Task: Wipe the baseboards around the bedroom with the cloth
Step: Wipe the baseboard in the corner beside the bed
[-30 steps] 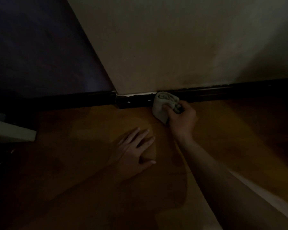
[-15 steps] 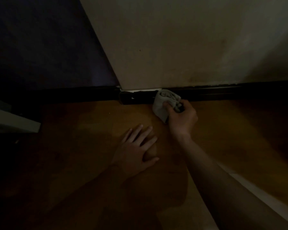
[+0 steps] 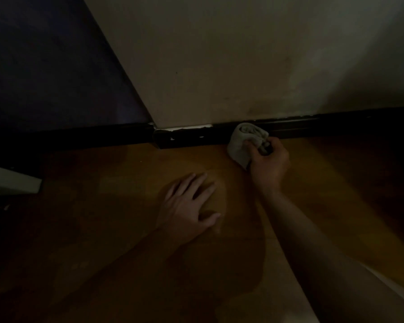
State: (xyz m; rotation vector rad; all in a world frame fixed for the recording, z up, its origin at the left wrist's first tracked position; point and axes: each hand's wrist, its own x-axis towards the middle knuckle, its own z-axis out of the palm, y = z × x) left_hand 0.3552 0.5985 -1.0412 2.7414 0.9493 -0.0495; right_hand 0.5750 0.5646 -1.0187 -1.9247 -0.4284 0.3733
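A dark baseboard (image 3: pixel 324 127) runs along the foot of a pale wall, with chipped white spots near its left end (image 3: pixel 187 136). My right hand (image 3: pixel 268 164) grips a bunched light-grey cloth (image 3: pixel 243 143) and presses it against the baseboard, just right of the chipped stretch. My left hand (image 3: pixel 189 203) lies flat on the wooden floor, fingers spread, a little in front of and left of the cloth. The room is dim.
A wall corner (image 3: pixel 153 127) juts out left of the cloth, and the dark baseboard continues left (image 3: pixel 79 138) beneath a dark purple surface. A pale object (image 3: pixel 12 180) sits at the far left on the orange-brown wood floor (image 3: pixel 324 183).
The cloth and my right hand have slid to the right along the baseboard, away from the corner. My left hand stays flat on the floor.
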